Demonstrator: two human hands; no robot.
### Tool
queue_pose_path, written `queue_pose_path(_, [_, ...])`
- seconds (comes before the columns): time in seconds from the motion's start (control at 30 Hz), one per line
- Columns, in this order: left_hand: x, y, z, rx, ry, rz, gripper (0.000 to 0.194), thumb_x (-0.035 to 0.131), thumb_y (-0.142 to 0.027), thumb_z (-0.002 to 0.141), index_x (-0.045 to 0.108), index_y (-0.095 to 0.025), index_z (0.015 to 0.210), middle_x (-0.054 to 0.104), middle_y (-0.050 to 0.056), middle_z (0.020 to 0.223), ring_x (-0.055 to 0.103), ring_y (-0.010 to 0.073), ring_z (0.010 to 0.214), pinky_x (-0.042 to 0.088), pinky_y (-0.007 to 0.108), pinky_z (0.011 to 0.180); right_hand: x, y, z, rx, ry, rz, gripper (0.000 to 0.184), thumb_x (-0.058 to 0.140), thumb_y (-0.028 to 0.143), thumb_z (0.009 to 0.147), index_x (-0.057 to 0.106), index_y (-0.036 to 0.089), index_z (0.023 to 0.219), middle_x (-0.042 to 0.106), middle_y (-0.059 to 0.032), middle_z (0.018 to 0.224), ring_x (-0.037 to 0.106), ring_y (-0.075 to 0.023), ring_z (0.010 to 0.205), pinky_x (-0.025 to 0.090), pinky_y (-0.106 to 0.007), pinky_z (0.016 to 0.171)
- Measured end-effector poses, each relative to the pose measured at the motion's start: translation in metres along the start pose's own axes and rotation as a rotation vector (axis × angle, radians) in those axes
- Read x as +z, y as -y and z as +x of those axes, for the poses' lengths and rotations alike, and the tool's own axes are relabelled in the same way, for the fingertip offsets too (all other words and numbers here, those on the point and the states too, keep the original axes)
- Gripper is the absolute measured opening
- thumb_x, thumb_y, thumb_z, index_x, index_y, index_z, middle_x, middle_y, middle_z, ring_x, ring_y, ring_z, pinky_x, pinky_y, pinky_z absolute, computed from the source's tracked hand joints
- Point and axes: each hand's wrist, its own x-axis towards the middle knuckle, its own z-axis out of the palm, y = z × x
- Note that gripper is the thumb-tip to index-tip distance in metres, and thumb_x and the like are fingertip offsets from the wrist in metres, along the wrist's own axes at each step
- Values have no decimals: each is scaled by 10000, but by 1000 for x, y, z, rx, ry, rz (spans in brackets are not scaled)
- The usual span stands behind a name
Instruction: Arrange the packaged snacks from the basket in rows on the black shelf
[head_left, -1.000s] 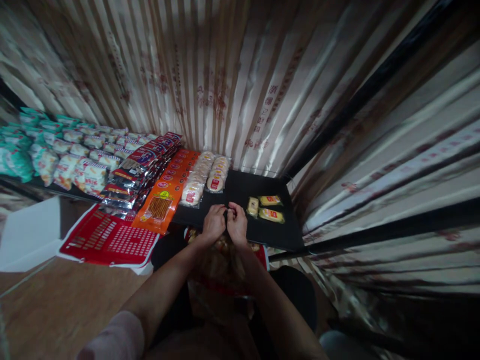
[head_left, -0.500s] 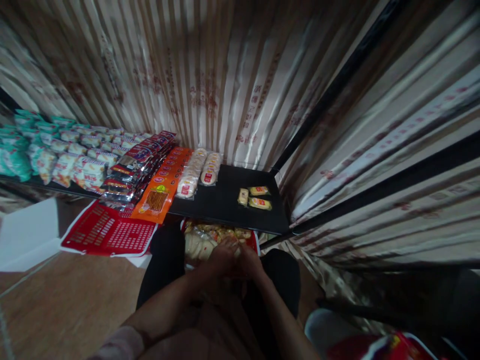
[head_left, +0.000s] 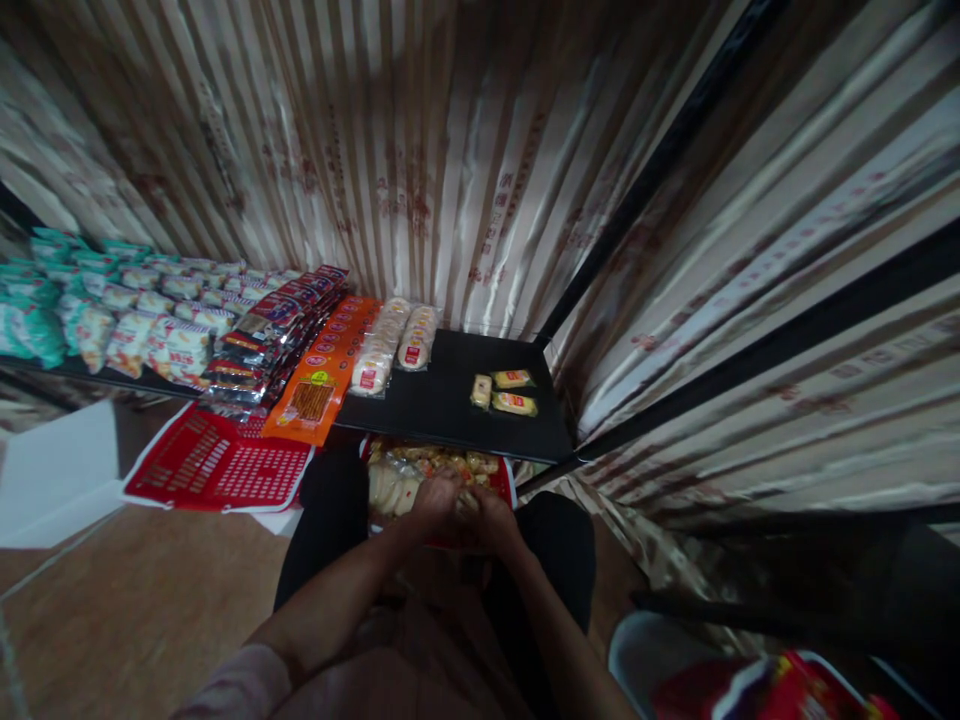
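Both my hands are together over a red basket (head_left: 512, 480) between my knees, below the shelf's front edge. My left hand (head_left: 437, 503) is closed, and its fingertips are too dim to show what they hold. My right hand (head_left: 495, 522) curls around a small pale-yellow wrapped snack (head_left: 466, 503). In the basket, yellowish wrapped snacks (head_left: 480, 463) lie along the far side and packs of flat white crackers (head_left: 390, 488) at the left. On the black shelf (head_left: 450, 410) above lie several small yellow wrapped snacks (head_left: 514, 403).
Leftward along the shelf are clear packs of round white crackers (head_left: 375, 355), an orange snack bag (head_left: 319, 385), stacked dark packets (head_left: 262, 345), and white (head_left: 176, 345) and green (head_left: 30, 320) bags. A red basket (head_left: 225, 465) and white box (head_left: 60, 475) sit lower left. Black poles (head_left: 660, 190) frame the curtain.
My hands have drawn back slightly toward me from the snacks in the basket. The pale snack now shows between them. The view has shifted a little.
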Motion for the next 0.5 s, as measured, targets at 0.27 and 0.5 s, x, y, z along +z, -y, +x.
queue_pose_path(0.27, [-46, -16, 12, 23, -112, -101, 235, 425, -195, 870, 658, -186, 895, 647, 46, 925, 568, 169, 924, 438, 276, 868, -30, 22, 5, 30, -61, 73, 328, 396, 331, 865, 629, 189, 1046, 702, -97, 923, 648, -220, 871, 447, -284, 747])
queue_pose_path(0.5, [-83, -11, 15, -62, -299, -234, 227, 506, -216, 828, 626, -178, 1017, 652, 49, 999, 588, 167, 952, 445, 295, 893, -43, 32, 14, -1, -31, 736, 294, 504, 411, 743, 611, 187, 901, 703, -67, 859, 649, -227, 811, 491, -332, 744])
